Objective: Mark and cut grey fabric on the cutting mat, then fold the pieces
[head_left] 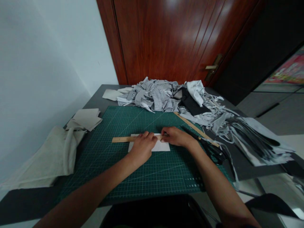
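A wooden ruler (122, 139) lies crosswise over a small white rectangle of cloth or paper (162, 146) on the green cutting mat (152, 180). My left hand (143, 145) presses down on the ruler near its middle, its fingers bent over the far edge. At the ruler's right end, my right hand (175, 136) has thumb and fingers drawn together in a pinch. What sits between those fingertips is too small to tell. Right of that hand, black-handled scissors (211, 148) rest on the mat near a second wooden ruler (194, 128).
Grey fabric scraps (154, 93) are heaped at the back, with a black cloth piece (193, 103) among them. Folded grey cloth (258, 139) is stacked at right. Beige cloth (54, 155) and pale pieces (86, 117) lie at left. Behind stands a wooden door (163, 41).
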The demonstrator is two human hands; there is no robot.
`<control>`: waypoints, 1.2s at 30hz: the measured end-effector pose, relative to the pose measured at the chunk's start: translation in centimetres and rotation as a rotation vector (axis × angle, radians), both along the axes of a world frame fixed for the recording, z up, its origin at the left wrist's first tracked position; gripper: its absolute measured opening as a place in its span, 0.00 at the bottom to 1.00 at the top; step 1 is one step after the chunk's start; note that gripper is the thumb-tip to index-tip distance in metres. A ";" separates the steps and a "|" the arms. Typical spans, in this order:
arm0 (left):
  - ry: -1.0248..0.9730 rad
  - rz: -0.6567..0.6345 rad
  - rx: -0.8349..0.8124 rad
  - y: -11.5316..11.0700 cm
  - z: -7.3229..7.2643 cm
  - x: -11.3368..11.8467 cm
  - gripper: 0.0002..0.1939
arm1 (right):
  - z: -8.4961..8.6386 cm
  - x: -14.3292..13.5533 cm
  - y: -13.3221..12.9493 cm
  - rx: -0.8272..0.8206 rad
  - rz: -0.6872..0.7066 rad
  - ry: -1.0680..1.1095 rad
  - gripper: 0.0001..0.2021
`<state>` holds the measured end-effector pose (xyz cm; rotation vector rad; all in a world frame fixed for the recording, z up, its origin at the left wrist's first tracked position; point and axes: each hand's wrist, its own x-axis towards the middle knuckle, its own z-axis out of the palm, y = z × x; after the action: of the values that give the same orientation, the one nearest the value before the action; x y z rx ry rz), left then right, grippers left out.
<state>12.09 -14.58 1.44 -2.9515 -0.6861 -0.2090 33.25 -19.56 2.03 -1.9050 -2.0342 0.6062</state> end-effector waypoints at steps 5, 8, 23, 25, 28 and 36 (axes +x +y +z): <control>0.023 -0.027 0.044 -0.9 0.0 0.4 0.20 | -0.3 0.2 0.1 -0.023 -0.020 -0.029 0.10; 0.039 -0.024 0.076 -1.5 -0.1 0.7 0.16 | -0.3 0.2 0.1 -0.029 -0.016 -0.050 0.10; -0.002 -0.014 0.246 -2.5 -2.4 1.1 0.07 | -1.0 0.4 -0.3 -0.029 -0.039 0.016 0.06; -0.010 -0.021 0.266 -2.5 -2.7 1.0 0.08 | -1.1 0.6 -0.3 -0.045 -0.044 0.027 0.05; -0.009 -0.008 0.282 -2.5 -2.7 0.9 0.09 | -0.9 0.9 -0.4 -0.073 -0.063 0.034 0.05; 0.024 0.074 0.249 -2.5 -2.7 1.1 0.14 | -0.2 2.9 -1.0 -0.154 -0.121 0.003 0.08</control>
<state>13.20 -17.08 -1.31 -2.6838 -0.7081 -0.2333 36.16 -20.57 1.87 -2.0945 -1.9024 0.7541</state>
